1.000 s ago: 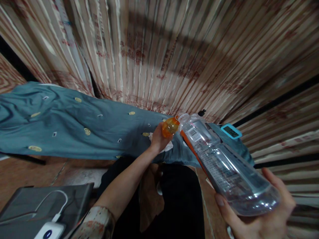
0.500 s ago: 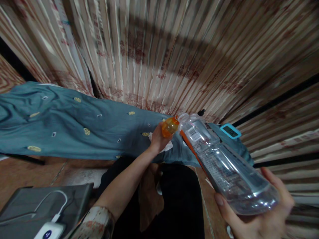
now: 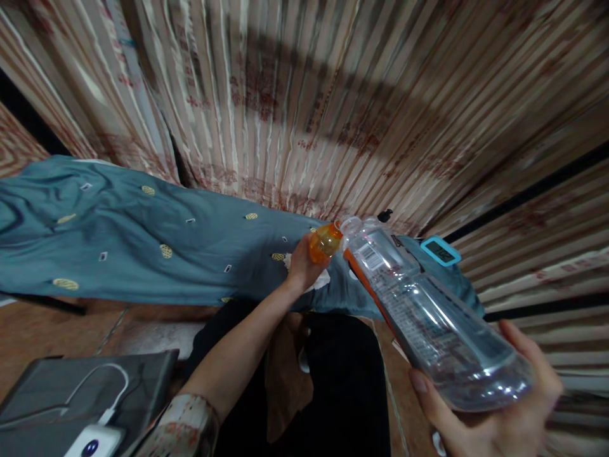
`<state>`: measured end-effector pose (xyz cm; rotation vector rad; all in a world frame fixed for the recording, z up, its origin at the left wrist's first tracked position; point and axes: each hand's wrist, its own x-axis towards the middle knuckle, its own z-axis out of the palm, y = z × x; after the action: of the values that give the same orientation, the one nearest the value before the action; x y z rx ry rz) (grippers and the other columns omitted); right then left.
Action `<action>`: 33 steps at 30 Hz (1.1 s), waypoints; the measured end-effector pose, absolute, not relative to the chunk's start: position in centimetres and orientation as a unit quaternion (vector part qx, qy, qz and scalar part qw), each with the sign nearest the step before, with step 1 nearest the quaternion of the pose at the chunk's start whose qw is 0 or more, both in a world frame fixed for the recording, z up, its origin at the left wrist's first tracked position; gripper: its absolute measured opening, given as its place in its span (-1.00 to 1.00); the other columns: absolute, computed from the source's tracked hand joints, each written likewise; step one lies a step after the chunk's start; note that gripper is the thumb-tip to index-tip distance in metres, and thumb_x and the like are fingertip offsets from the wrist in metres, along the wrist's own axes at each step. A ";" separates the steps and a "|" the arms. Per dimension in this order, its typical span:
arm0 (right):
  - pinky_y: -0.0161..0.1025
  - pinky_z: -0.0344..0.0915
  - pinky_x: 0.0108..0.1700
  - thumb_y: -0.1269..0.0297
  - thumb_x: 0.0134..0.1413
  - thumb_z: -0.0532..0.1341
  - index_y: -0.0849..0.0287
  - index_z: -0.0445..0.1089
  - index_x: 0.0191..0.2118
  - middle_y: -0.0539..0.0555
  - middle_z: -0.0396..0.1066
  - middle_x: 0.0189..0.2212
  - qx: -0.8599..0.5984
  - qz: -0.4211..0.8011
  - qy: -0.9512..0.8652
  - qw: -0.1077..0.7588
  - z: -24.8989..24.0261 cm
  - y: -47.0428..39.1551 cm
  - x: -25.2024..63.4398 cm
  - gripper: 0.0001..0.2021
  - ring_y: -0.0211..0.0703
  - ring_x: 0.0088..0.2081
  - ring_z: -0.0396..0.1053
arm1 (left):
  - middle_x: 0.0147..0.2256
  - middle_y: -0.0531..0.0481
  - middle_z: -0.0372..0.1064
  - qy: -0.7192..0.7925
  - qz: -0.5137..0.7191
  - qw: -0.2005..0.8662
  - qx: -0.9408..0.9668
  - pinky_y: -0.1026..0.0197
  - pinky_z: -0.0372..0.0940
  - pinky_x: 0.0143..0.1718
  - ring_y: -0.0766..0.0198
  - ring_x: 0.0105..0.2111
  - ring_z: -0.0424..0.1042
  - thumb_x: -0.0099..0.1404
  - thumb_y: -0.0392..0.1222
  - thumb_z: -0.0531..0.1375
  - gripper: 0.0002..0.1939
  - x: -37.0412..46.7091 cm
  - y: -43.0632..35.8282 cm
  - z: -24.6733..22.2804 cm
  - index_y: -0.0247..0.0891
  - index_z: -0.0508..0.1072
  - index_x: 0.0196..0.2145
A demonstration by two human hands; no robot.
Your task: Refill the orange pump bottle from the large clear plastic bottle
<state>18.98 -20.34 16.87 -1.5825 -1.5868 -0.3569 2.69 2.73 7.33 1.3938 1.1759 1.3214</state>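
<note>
A large clear plastic bottle (image 3: 442, 317) slants down to the left, its uncapped mouth against the opening of a small see-through orange bottle (image 3: 325, 244). My right hand (image 3: 509, 406) is closed around the base of the large bottle. Fingers of my left hand (image 3: 303, 263) wrap the orange bottle and hold it tilted above the cloth. A barcode and an orange-edged label show on the large bottle. Under my left hand lies a crumpled white tissue (image 3: 321, 280), partly covered. Whether liquid is flowing between the two mouths cannot be made out.
A teal cloth with pineapple prints (image 3: 128, 235) covers the narrow table against a pleated curtain (image 3: 285, 95). A blue-framed digital clock (image 3: 440, 251) stands at its right. At lower left, a white charging device (image 3: 95, 441) with a cable rests on a grey surface (image 3: 157, 374).
</note>
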 end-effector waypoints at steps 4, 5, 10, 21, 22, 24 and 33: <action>-0.04 0.24 0.04 -0.07 -0.09 0.51 0.13 -0.01 0.50 0.24 0.20 0.13 -0.638 -0.137 -0.627 0.425 17.0 -20.4 18.9 0.12 0.09 0.02 0.31 | -0.17 -0.05 0.58 0.462 0.537 0.436 0.555 0.03 0.45 -0.02 0.02 -0.10 0.58 0.02 -0.36 0.43 -0.60 2.6 2.7 7.4 -0.19 0.46 -0.17; -0.03 0.24 0.05 -0.08 -0.09 0.51 0.13 -0.01 0.50 0.24 0.20 0.14 -0.640 -0.140 -0.626 0.423 17.0 -20.4 18.9 0.13 0.09 0.03 0.31 | -0.18 -0.04 0.58 0.463 0.538 0.436 0.553 0.03 0.45 -0.02 0.02 -0.10 0.58 0.02 -0.36 0.43 -0.60 2.6 2.6 7.4 -0.19 0.46 -0.18; -0.08 0.25 0.02 -0.08 -0.09 0.52 0.14 -0.03 0.51 0.21 0.20 0.10 -0.635 -0.139 -0.634 0.419 17.1 -20.4 18.9 0.14 0.04 0.00 0.31 | -0.16 -0.05 0.57 0.475 0.525 0.432 0.558 -0.03 0.45 0.02 0.03 -0.10 0.57 0.03 -0.39 0.41 -0.60 2.6 2.5 7.8 -0.21 0.45 -0.17; -0.07 0.22 0.06 -0.08 -0.12 0.53 0.12 -0.01 0.50 0.23 0.18 0.18 -0.632 -0.139 -0.626 0.436 16.9 -20.4 18.8 0.15 0.04 0.02 0.30 | -0.18 -0.05 0.57 0.467 0.529 0.430 0.563 0.02 0.45 0.00 0.02 -0.09 0.57 0.03 -0.36 0.43 -0.62 2.5 2.5 7.7 -0.20 0.47 -0.19; -0.06 0.22 0.07 -0.08 -0.12 0.53 0.11 -0.01 0.50 0.24 0.18 0.18 -0.635 -0.141 -0.624 0.434 16.9 -20.4 18.8 0.15 0.05 0.02 0.30 | -0.17 -0.06 0.57 0.469 0.527 0.427 0.566 0.01 0.45 0.00 0.01 -0.08 0.57 0.04 -0.35 0.42 -0.63 2.5 2.5 7.7 -0.20 0.47 -0.18; -0.03 0.22 0.08 -0.10 -0.12 0.53 0.11 0.00 0.50 0.25 0.18 0.17 -0.638 -0.144 -0.624 0.428 16.9 -20.4 18.8 0.15 0.08 0.03 0.30 | -0.15 -0.08 0.57 0.471 0.523 0.423 0.571 -0.01 0.46 0.01 0.01 -0.08 0.57 0.07 -0.34 0.41 -0.64 2.5 2.4 7.8 -0.20 0.45 -0.17; 0.03 0.23 0.08 -0.09 -0.13 0.53 0.12 -0.01 0.50 0.27 0.19 0.16 -0.637 -0.139 -0.627 0.426 16.8 -20.6 19.2 0.15 0.14 0.04 0.30 | -0.18 -0.03 0.56 0.475 0.528 0.429 0.558 0.01 0.45 -0.01 0.02 -0.11 0.58 0.05 -0.36 0.42 -0.62 2.7 2.5 7.8 -0.15 0.42 -0.21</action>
<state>19.16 -20.60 16.80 -1.5926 -1.5678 -0.3462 2.66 2.47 7.81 1.3939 1.1847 1.3181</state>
